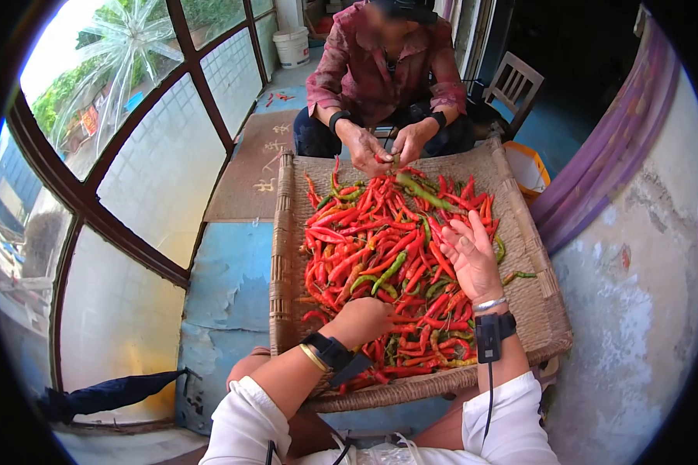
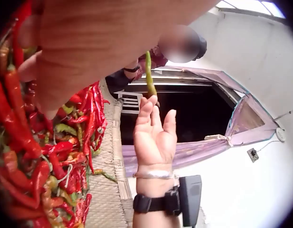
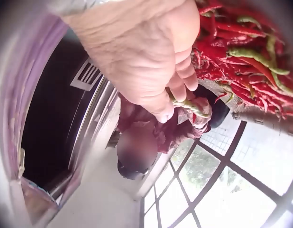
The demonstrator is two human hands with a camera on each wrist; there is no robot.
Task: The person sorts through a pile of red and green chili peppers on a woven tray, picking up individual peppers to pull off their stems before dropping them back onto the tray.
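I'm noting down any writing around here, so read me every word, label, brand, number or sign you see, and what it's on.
No text can be read with certainty.
Brown panel on the floor: pale characters, too small and distorted to read.
White bucket: faint marks, too blurred to read.

A heap of long, thin, glossy red chilli peppers (image 1: 368, 225), tangled and mixed with orange and green ones, fills the middle of the brown woven tray (image 1: 282, 232). A slim green chilli pepper (image 1: 433, 195), blurred, hangs in the air toward the heap's one o'clock, slanting from ten to four, its lower end beside the right hand (image 1: 477, 263). A green-and-reddish chilli pepper (image 1: 523, 275) lies at three o'clock, beside the heap.
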